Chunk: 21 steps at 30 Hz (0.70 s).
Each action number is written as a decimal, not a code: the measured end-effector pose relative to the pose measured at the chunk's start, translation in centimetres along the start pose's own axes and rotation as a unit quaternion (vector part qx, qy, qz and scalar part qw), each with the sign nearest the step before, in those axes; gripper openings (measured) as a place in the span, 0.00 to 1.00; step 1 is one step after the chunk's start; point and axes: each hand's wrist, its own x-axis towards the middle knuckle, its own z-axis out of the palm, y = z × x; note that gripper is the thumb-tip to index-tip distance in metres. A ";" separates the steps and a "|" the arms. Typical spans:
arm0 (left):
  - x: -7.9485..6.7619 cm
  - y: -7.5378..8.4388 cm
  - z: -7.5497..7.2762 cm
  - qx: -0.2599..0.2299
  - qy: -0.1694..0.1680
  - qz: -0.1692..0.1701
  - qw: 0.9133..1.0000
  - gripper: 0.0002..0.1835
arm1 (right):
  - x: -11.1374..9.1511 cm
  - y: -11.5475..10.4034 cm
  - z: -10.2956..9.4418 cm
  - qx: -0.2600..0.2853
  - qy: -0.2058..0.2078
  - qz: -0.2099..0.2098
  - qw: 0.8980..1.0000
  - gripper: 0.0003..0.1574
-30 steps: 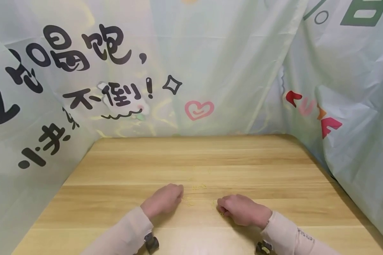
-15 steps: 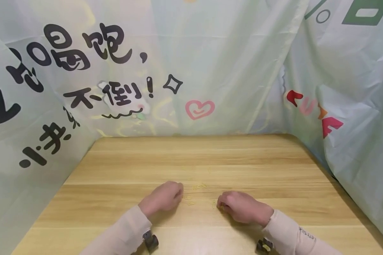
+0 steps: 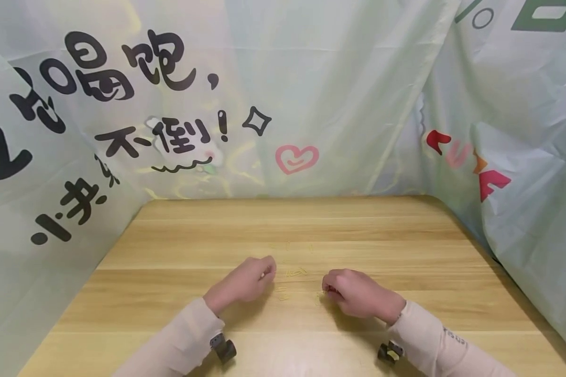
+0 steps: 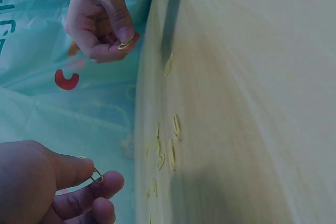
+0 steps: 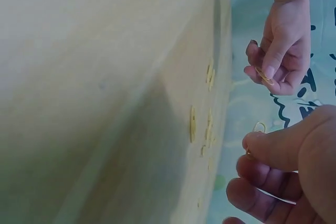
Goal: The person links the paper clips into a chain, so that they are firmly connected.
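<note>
My left hand (image 3: pixel 245 280) pinches a yellow paper clip (image 4: pixel 98 177) between thumb and index finger, as the left wrist view shows. Opposite it, my right hand (image 3: pixel 358 294) pinches another yellow paper clip (image 5: pixel 260 126), whose rounded end sticks out past the thumb. Both hands are held a little above the wooden table, apart from each other, with shadows under them. Several more yellow paper clips (image 3: pixel 296 272) lie scattered on the table between and beyond the hands; in the left wrist view a loose clip (image 4: pixel 171 155) lies among others.
The light wooden table (image 3: pixel 188 230) reaches back to a pale green printed cloth (image 3: pixel 339 115) that hangs behind and at both sides. Black wrist cameras are strapped to the left sleeve (image 3: pixel 179 335) and the right sleeve (image 3: pixel 434 340).
Both hands have risen from the tabletop and moved slightly forward, each with its paper clip. The head view has tilted down a little. The loose clips stay where they lay.
</note>
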 end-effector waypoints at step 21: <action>0.1 1.2 -0.7 -0.079 0.020 -0.013 0.997 0.10 | 1.4 0.1 -1.1 0.015 0.052 -0.008 0.998 0.06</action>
